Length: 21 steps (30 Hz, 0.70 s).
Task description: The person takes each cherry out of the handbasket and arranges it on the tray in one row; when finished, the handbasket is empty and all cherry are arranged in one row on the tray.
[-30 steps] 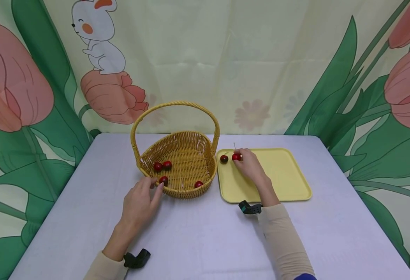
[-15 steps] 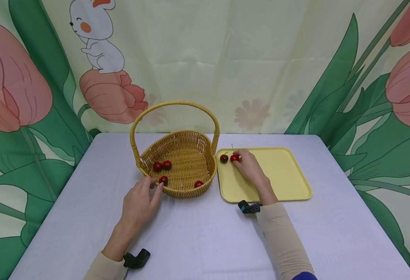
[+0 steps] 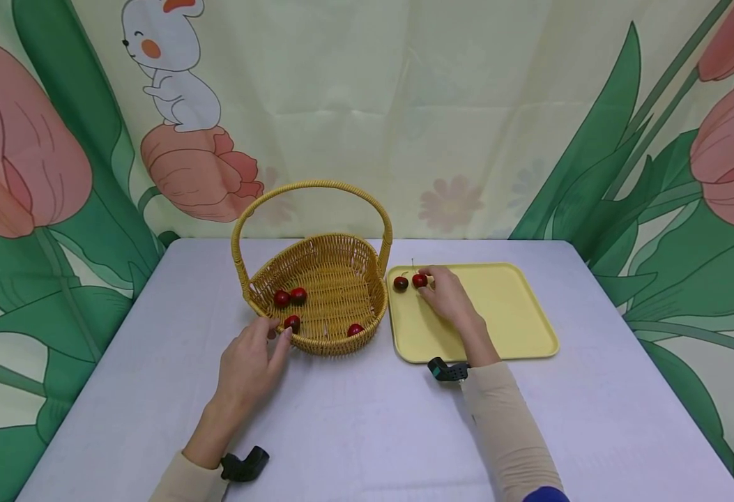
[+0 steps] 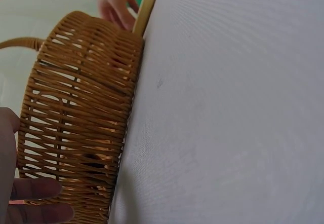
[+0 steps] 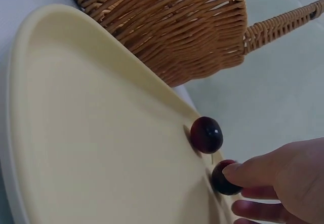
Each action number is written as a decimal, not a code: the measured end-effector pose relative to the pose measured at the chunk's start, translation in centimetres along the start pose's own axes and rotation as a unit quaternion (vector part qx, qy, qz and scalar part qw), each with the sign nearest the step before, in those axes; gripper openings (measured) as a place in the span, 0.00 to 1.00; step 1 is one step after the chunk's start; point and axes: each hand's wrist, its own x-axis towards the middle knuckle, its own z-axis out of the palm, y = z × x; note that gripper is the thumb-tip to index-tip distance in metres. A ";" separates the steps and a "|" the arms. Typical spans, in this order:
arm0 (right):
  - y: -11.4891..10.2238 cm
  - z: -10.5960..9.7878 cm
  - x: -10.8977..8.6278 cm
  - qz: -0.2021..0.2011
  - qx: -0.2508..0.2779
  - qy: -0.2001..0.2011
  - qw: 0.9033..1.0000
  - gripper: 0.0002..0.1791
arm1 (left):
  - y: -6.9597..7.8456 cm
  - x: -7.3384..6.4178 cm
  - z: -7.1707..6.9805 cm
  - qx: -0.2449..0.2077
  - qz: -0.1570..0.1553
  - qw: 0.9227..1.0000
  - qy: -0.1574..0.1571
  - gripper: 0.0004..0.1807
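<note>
In the head view my left hand (image 3: 250, 362) holds the near left rim of a wicker basket (image 3: 341, 265) with a tall arched handle. Seen from the left wrist, some fingers (image 4: 38, 188) lie against the basket's outer wall. Several dark red cherries sit inside, including one cherry (image 3: 292, 323) right by the left fingertips. My right hand (image 3: 451, 300) pinches a stemmed cherry (image 3: 419, 280) at the back left of a yellow tray (image 3: 492, 314). Its thumb overlaps that cherry in the right wrist view. Another cherry (image 5: 206, 135) lies close beside it on the tray.
The tray stands just right of the basket on a white-covered table (image 3: 354, 425). A curtain (image 3: 454, 118) printed with tulips and a rabbit hangs behind the table's far edge. The basket's handle (image 3: 314, 185) rises high over its opening.
My right hand has brought its cherry slightly left, closer to the other cherry on the tray. The left hand and basket stay in place.
</note>
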 end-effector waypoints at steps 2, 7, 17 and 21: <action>-0.1 -0.2 -0.1 0.001 -0.003 0.001 1.000 0.23 | 0.0 0.0 0.0 0.000 -0.001 1.000 -0.001 0.17; -0.6 -0.7 -0.2 0.000 -0.007 0.009 1.000 0.23 | 0.0 0.0 -0.1 0.002 -0.004 1.000 -0.004 0.18; -2.9 -2.6 -0.9 -0.027 0.016 0.061 0.998 0.23 | 0.0 0.0 -0.1 0.002 0.001 1.000 -0.001 0.17; -4.3 -3.2 -1.4 -0.050 0.031 0.098 0.993 0.21 | 0.0 0.0 0.0 0.001 0.001 1.000 -0.003 0.17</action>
